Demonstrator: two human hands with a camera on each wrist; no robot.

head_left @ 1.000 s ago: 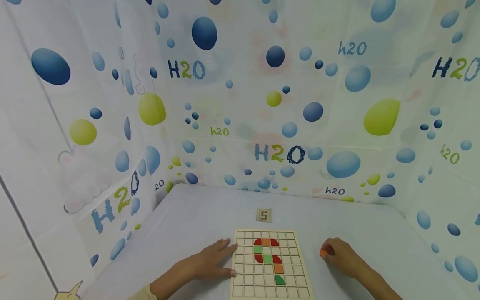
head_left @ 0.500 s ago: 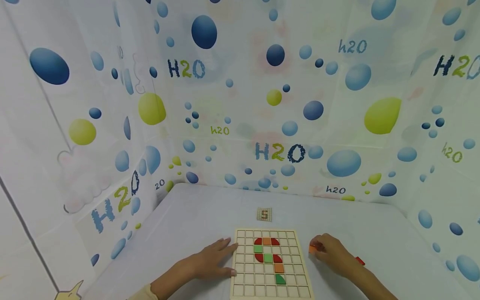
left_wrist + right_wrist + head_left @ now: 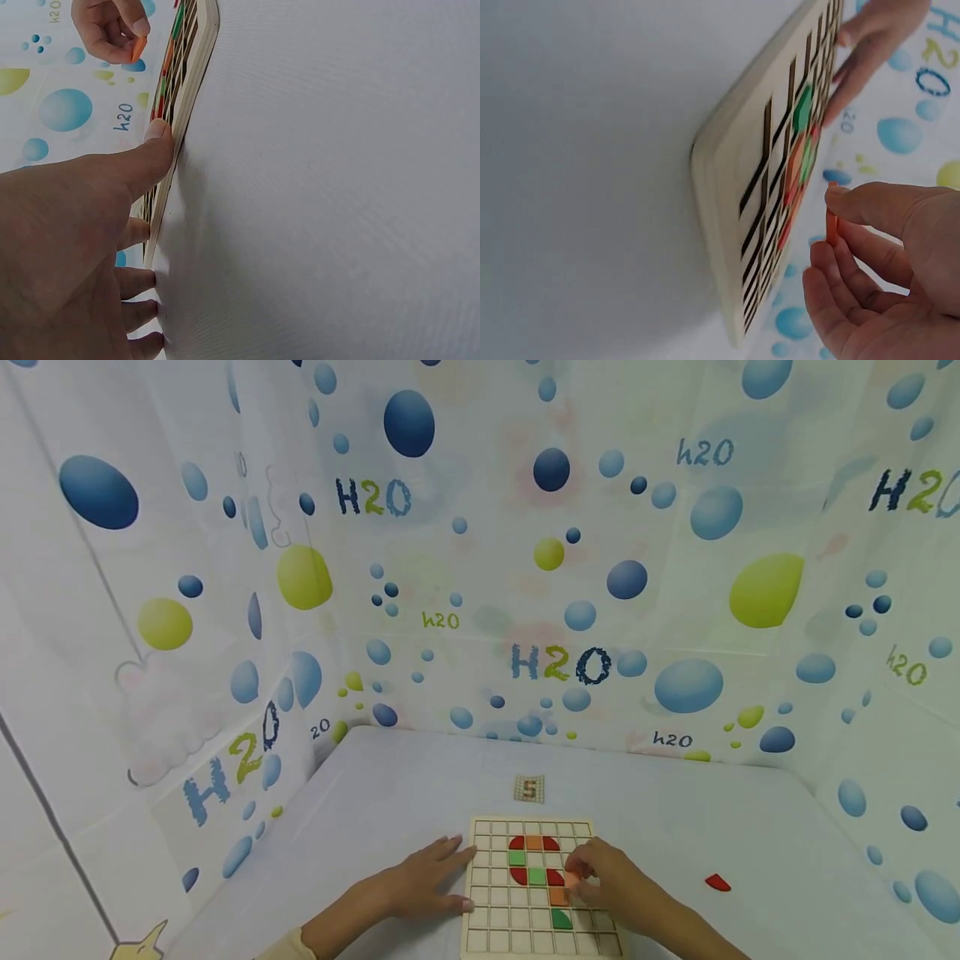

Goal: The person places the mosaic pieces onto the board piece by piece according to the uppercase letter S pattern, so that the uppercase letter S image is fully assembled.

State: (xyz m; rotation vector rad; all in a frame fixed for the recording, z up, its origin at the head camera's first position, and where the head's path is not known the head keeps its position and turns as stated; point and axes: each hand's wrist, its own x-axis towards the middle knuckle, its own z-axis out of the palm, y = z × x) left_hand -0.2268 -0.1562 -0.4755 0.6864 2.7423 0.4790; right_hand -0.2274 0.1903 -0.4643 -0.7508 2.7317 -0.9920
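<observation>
A wooden grid board (image 3: 487,939) lies on the white table, with red rounded pieces (image 3: 517,843), orange squares (image 3: 558,897), light green squares (image 3: 517,857) and a dark green rounded piece (image 3: 561,919) forming a curved shape in its cells. My left hand (image 3: 420,885) touches the board's left edge with spread fingers, the thumb (image 3: 159,133) on its rim. Over the right part of the board, my right hand (image 3: 618,885) pinches an orange square tile (image 3: 832,223) between thumb and fingertips. In the right wrist view this tile is seen edge-on, above the board's surface.
A small card (image 3: 529,789) with a grid and a similar curved figure lies behind the board. To the right, a loose red piece (image 3: 717,882) rests on the table (image 3: 420,777). A curtain (image 3: 480,568) printed with blue and green drops surrounds the table.
My right hand has carried the orange tile leftward from the table to above the board. The loose red piece, earlier covered by the hand and arm, now shows fully. My left hand stays put.
</observation>
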